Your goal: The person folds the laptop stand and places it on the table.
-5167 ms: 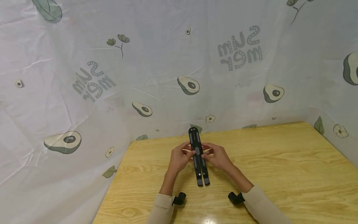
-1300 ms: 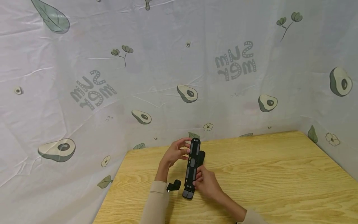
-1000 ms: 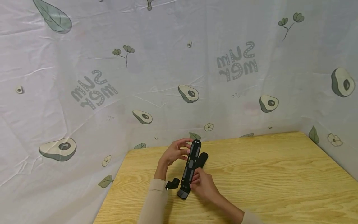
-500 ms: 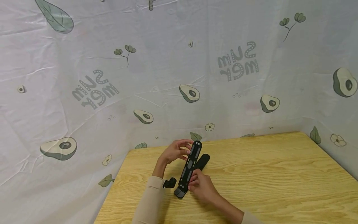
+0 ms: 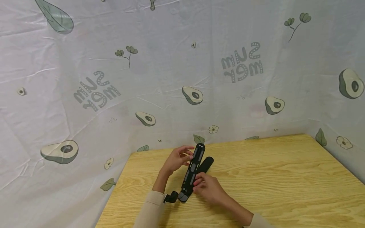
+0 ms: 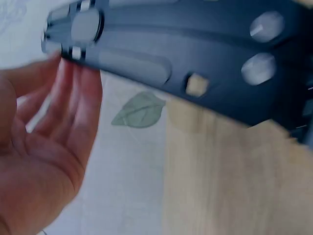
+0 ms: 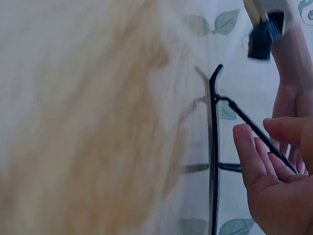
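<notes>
A black folding laptop stand (image 5: 193,167) with grey pads leans over the table in the head view, its top tilted to the right. Its dark second part (image 5: 206,164) angles out behind it. At the upper left edge, my left hand (image 5: 175,161) pinches the stand between thumb and fingers. My right hand (image 5: 210,189) grips it low on the right side, fingers curled at the edge. Close up in the left wrist view, the stand's padded face (image 6: 142,39) fills the top. Edge-on in the right wrist view are a thin bar (image 7: 213,147) and a slanted strut (image 7: 249,125).
A wood-grain table (image 5: 273,177) lies under the stand and reaches far to the right. Behind it hangs a pale curtain (image 5: 159,72) printed with avocados and leaves. A black wrist camera (image 5: 171,197) sits by my left sleeve.
Earlier the stand was two narrow bars side by side between both hands. Now it shows one wider face with a part spread behind, tilted right. Lately my left hand has dropped slightly.
</notes>
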{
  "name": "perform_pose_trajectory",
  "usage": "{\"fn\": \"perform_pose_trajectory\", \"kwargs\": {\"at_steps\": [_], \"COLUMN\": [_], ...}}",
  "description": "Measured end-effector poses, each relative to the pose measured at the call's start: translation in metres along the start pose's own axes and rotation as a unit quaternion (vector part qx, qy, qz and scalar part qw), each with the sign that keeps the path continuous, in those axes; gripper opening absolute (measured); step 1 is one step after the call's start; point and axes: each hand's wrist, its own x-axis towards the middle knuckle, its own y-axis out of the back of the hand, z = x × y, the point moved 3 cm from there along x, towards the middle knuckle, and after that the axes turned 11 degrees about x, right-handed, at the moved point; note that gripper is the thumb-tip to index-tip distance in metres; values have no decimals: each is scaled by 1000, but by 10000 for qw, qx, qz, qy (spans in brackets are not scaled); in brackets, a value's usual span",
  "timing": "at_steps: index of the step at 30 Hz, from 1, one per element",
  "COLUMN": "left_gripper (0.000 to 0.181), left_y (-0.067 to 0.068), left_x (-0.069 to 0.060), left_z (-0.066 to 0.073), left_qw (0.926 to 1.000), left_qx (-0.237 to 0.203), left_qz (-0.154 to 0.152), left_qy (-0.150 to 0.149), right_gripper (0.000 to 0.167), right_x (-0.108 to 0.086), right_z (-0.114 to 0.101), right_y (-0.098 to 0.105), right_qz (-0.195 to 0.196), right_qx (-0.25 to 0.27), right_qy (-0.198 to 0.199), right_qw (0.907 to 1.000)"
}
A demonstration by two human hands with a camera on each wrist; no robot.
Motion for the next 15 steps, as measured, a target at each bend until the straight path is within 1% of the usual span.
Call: {"fn": "perform_pose_trajectory", "kwargs": {"at_steps": [3,7,13,15], "left_gripper": [38,36,35,36], "left_y": [-3,-7,-15,-17], "left_x": [-14,-31,-56,-62], "left_z": [2,4,3,3], "left_qw": [9993,9964,9924,9912], "left_qx": [18,98,184,232], "left_qz": [309,681,959,1023], "left_qy": [220,490,744,807], "right_gripper": [34,29,28,30], "right_x": [2,4,11,15], "right_z": [-3,-9,-22,-28], "right_y": [6,18,43,50], "right_qz": [53,202,586,685], "right_qx": [-75,-129,-20,67], "right_qy": [-45,-51,-38,17], "right_qw": [9999,9997,9983,9976]}}
